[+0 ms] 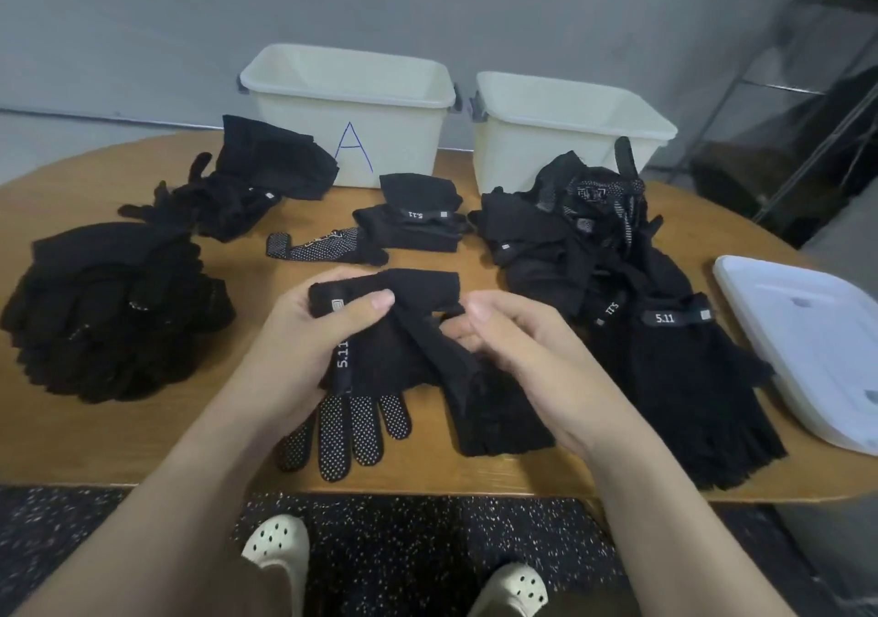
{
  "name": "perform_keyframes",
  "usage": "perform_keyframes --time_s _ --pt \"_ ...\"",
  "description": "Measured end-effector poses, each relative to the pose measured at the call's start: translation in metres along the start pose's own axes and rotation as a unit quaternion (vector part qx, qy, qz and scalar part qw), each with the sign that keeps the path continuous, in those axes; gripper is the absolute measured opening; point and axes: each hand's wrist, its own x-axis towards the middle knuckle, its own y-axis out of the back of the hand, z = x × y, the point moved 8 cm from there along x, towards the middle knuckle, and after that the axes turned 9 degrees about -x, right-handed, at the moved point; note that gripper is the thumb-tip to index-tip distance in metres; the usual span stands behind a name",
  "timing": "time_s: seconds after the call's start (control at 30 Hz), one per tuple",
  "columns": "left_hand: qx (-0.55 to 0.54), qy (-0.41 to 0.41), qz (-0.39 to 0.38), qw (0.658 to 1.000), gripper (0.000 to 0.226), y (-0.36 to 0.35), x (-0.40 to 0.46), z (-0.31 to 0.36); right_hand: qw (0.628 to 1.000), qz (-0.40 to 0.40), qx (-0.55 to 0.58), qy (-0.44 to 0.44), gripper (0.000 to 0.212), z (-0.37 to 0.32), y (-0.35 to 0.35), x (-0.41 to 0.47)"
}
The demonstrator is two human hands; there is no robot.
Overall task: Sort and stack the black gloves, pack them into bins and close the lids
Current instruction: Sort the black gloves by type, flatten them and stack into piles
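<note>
Sorting black fabric gloves at a rounded wooden table point(142, 450), with packing not yet begun. Gripping the cuff end of a black knit glove with a "5.11" wrist tab point(404, 327) in the left hand point(313, 331), thumb curled over the top and fingers wrapped beneath. Pinching a fold of the same glove in the right hand point(513, 346), fingers curled in toward the palm, apparently pulling the fabric straight. Holding the glove just above the table's near edge, over a black glove with white grip dots on its fingers point(347, 431) lying palm up, and beside a black fingerless glove point(503, 426).

Lying all around: a tall heap of black full-finger gloves point(109, 312) at the far left, a looser black pile point(237, 184) behind it, a small folded black stack point(418, 217) at centre, and a tangled black mound point(579, 236) at the right, with a row of black fingerless gloves point(689, 379) in front of it.

Standing open at the back: a cream plastic bin marked with a blue "A" point(351, 108) and a second cream plastic bin point(570, 118), both apparently holding no gloves, though their floors are partly hidden. Resting at the right edge: a white plastic lid point(807, 346), off its bin.

Judging by the layout, still working through the sort-and-stack step. Calling next for flattening the held glove, telling its type and laying it squarely on the matching pile.
</note>
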Motion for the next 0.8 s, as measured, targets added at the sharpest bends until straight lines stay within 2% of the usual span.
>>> perform_keyframes --time_s 0.13,0.27,0.4,0.53,0.67,0.8 --pt "0.076 0.022 -0.056 0.995 0.028 -0.010 -0.001 -0.006 0.999 -0.039 0.032 -0.017 0.023 0.007 -0.017 -0.009" --pt "0.153 0.030 -0.044 0.987 0.036 -0.014 -0.001 -0.012 0.999 -0.008 0.028 -0.031 0.019 0.019 -0.017 -0.010" --pt "0.058 0.085 -0.021 0.994 0.040 -0.005 -0.004 -0.016 0.997 0.043 0.048 -0.048 0.018 0.027 -0.012 -0.011" --pt "0.001 0.140 -0.070 0.988 0.043 -0.003 -0.017 -0.025 0.989 0.081 0.103 -0.069 0.015 0.032 -0.007 -0.009" --pt "0.004 0.105 -0.037 0.994 0.038 0.000 -0.018 -0.023 0.984 0.065 0.158 -0.059 0.020 0.028 -0.005 -0.007" --pt "0.014 0.047 0.013 0.999 0.037 0.005 -0.013 -0.017 0.987 0.020 0.149 -0.055 0.022 0.023 -0.004 -0.007"
